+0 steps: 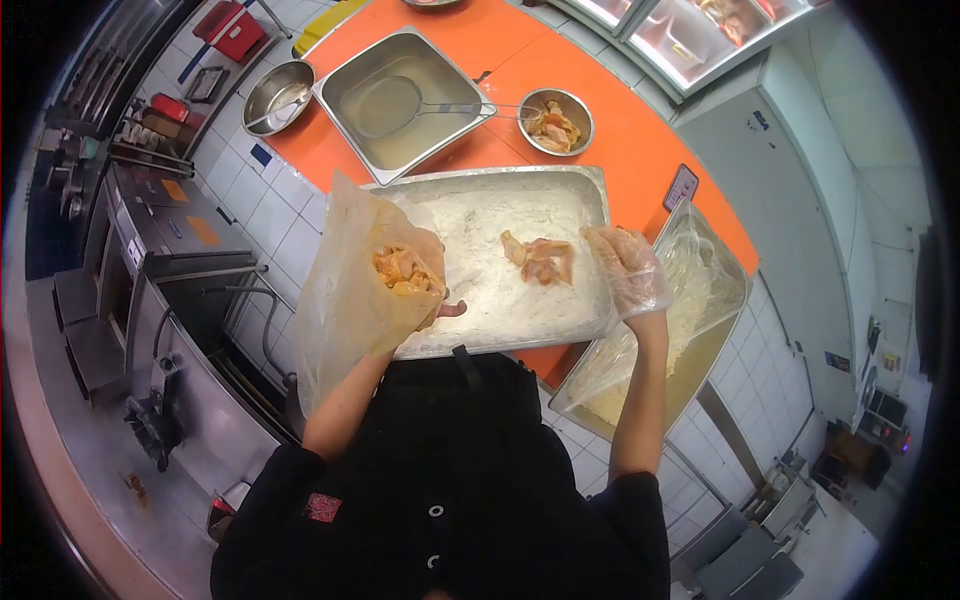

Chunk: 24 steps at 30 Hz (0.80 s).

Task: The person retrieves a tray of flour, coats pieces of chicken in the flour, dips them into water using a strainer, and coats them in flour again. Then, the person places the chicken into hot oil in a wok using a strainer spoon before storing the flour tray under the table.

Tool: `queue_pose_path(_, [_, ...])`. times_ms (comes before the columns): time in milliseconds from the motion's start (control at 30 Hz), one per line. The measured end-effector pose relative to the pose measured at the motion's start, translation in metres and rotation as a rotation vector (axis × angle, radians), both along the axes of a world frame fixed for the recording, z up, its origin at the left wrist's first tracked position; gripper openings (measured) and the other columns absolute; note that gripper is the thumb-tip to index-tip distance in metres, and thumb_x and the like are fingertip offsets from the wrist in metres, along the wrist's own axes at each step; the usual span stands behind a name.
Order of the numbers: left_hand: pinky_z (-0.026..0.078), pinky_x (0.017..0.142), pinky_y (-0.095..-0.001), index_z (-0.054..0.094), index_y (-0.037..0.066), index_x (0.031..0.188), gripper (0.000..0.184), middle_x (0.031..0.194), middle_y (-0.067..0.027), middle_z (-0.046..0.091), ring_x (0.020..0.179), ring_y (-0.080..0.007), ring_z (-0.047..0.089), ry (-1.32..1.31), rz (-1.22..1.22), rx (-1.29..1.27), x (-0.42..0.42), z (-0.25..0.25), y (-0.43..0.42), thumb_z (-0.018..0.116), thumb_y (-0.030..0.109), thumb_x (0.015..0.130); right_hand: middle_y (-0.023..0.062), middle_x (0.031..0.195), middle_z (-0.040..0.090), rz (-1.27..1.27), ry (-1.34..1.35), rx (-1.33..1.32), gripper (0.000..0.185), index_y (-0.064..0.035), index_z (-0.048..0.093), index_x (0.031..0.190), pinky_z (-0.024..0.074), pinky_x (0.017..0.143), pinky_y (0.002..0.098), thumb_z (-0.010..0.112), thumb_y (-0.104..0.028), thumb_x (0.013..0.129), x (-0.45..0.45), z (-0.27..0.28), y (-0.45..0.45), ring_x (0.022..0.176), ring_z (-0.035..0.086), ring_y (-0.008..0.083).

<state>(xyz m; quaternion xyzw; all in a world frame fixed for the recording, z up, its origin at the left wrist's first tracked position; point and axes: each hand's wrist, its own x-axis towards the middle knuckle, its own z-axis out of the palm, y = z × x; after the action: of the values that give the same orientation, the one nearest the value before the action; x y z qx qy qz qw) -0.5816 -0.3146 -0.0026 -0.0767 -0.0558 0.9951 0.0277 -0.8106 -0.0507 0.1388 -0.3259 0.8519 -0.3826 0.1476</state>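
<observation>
Clasping a plastic bag (340,290) of meat pieces (405,270) in the left hand (434,317), with fingers (453,310) mostly hidden; holding the plastic-covered right hand (627,270) beside more meat (541,263) on white powder (475,215) in a metal tray (601,200); cannot tell whether with its fingers spread or together.

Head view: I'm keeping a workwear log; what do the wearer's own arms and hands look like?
Black sleeves end around the elbows, leaving the forearms uncovered. The right hand has a clear, loose plastic covering. The left hand is mostly hidden; whether it's gloved is unclear.
</observation>
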Motion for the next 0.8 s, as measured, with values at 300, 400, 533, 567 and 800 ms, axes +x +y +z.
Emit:
queue_pose_path(300, [0.037, 0.103, -0.0642, 0.044, 0.006, 0.142, 0.066, 0.119, -0.0189, 0.062, 0.105, -0.0350, 0.061, -0.218, 0.055, -0.812, 0.015, 0.033, -0.001, 0.064, 0.042, 0.090, 0.0091, 0.105, 0.070, -0.282, -0.406, -0.207, 0.034, 0.0018, 0.064, 0.121, 0.0526, 0.079, 0.0277, 0.068, -0.012, 0.091, 0.022, 0.069, -0.023, 0.089, 0.065, 0.0157])
queue_pose_path(400, [0.042, 0.105, -0.0602, 0.045, 0.003, 0.142, 0.064, 0.125, -0.0214, 0.060, 0.113, -0.0371, 0.061, -0.234, -0.026, -1.298, 0.003, 0.050, 0.002, 0.065, 0.034, 0.090, 0.0098, 0.104, 0.070, 0.217, -0.425, -0.163, 0.036, 0.0023, 0.064, 0.118, 0.0532, 0.078, 0.0277, 0.071, -0.017, 0.087, 0.040, 0.087, -0.037, 0.088, 0.066, 0.0153])
queue_pose_path(533, [0.050, 0.104, -0.0490, 0.046, 0.000, 0.140, 0.059, 0.131, -0.0195, 0.059, 0.119, -0.0342, 0.061, -0.138, -0.153, -0.936, -0.012, 0.026, -0.012, 0.069, 0.019, 0.090, 0.0123, 0.104, 0.069, 0.163, -0.246, -0.296, 0.034, -0.0051, 0.067, 0.112, 0.0508, 0.090, 0.0391, 0.072, -0.020, 0.082, 0.073, 0.015, -0.013, 0.100, 0.065, 0.0301])
queue_pose_path(567, [0.052, 0.103, -0.0459, 0.046, -0.001, 0.140, 0.059, 0.133, -0.0182, 0.058, 0.120, -0.0322, 0.061, -0.166, -0.186, -0.363, -0.018, 0.037, -0.016, 0.071, 0.015, 0.088, 0.0125, 0.105, 0.069, 0.112, -0.237, -0.303, 0.034, -0.0052, 0.067, 0.112, 0.0507, 0.090, 0.0393, 0.072, -0.020, 0.082, 0.072, 0.007, -0.010, 0.100, 0.065, 0.0303])
queue_pose_path(800, [0.056, 0.098, -0.0412, 0.046, 0.000, 0.139, 0.059, 0.131, -0.0166, 0.060, 0.118, -0.0270, 0.062, -0.307, -0.118, -0.654, -0.031, 0.075, -0.014, 0.072, 0.009, 0.087, 0.0136, 0.108, 0.068, 0.161, -0.290, -0.154, 0.033, -0.0055, 0.067, 0.111, 0.0499, 0.091, 0.0404, 0.070, -0.021, 0.082, 0.050, -0.003, -0.021, 0.103, 0.064, 0.0311])
